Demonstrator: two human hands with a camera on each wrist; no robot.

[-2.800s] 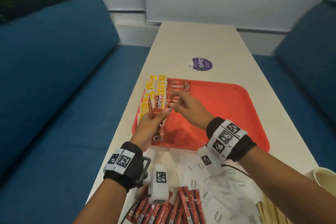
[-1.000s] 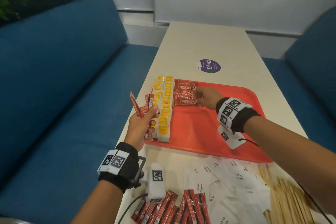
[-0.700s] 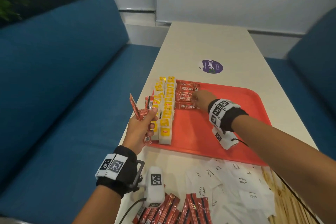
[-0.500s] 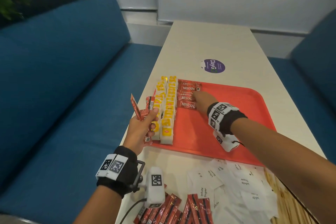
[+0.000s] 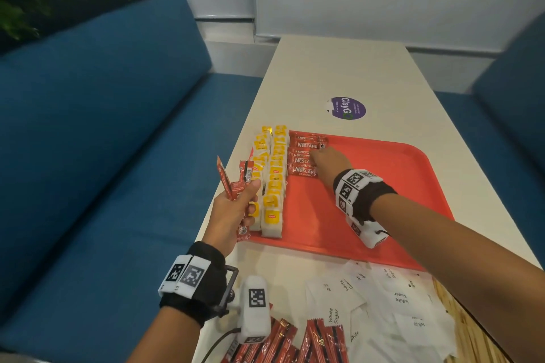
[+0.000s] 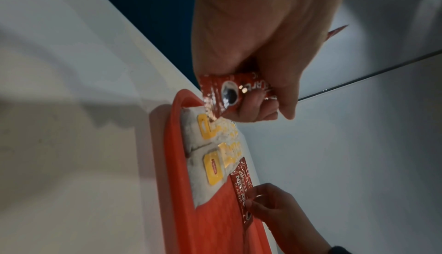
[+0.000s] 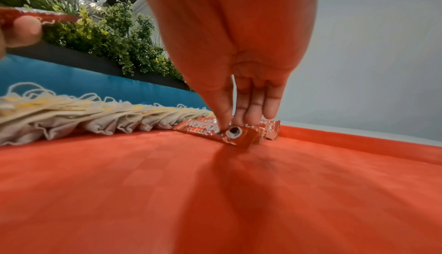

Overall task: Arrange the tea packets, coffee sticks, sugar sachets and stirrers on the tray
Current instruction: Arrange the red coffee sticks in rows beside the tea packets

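On the tabletop (image 5: pixel 348 68) before us, the tray (image 5: pixel 383 186) carries two rows of tea packets (image 5: pixel 272 174) along its left edge with coffee sticks (image 5: pixel 303 158) just right of them, while sugar sachets (image 5: pixel 383 303) and stirrers (image 5: pixel 469 342) lie nearer us, off the tray.

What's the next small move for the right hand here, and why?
Probably lift the right hand off the nearest coffee stick and fetch another from the left hand. That stick already lies flat on the tray beside the tea packets, while the left grip holds more sticks.
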